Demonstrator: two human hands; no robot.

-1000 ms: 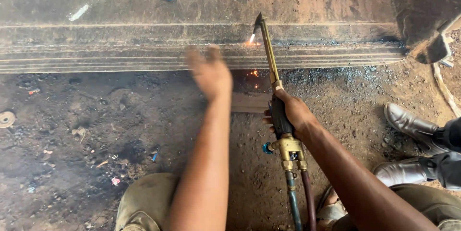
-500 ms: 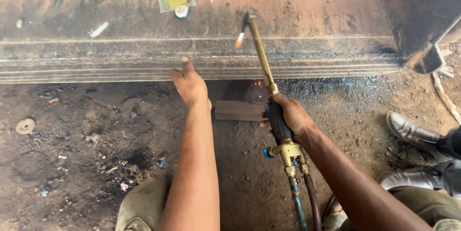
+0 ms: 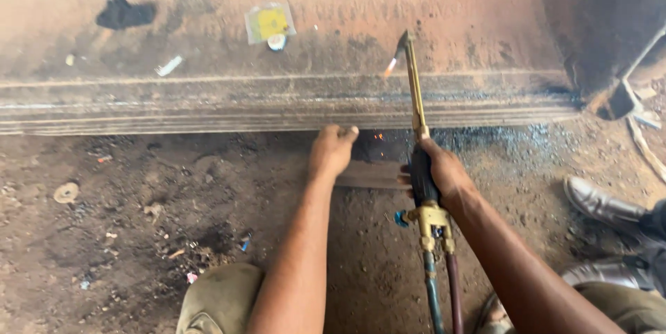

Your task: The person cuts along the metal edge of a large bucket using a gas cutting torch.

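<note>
My right hand (image 3: 444, 173) grips the black handle of a brass cutting torch (image 3: 417, 105). Its bent tip points left over the rusty steel plate (image 3: 277, 98), with a small flame at the nozzle. My left hand (image 3: 331, 150) is curled on the end of a flat rusty metal strip (image 3: 371, 174) lying on the ground just below the plate's edge. Small orange sparks glow on the ground between the two hands. A blue hose and a red hose run back from the torch toward me.
A yellow packet (image 3: 269, 22), a white cap and a black patch lie on the plate. Another person's grey shoes (image 3: 596, 202) stand at the right. A dark curved metal body (image 3: 610, 22) fills the top right corner. Scrap bits dot the dirt floor.
My left hand has dropped from an open reach near the plate's edge and curled onto the metal strip. The torch tip has lifted farther up over the plate.
</note>
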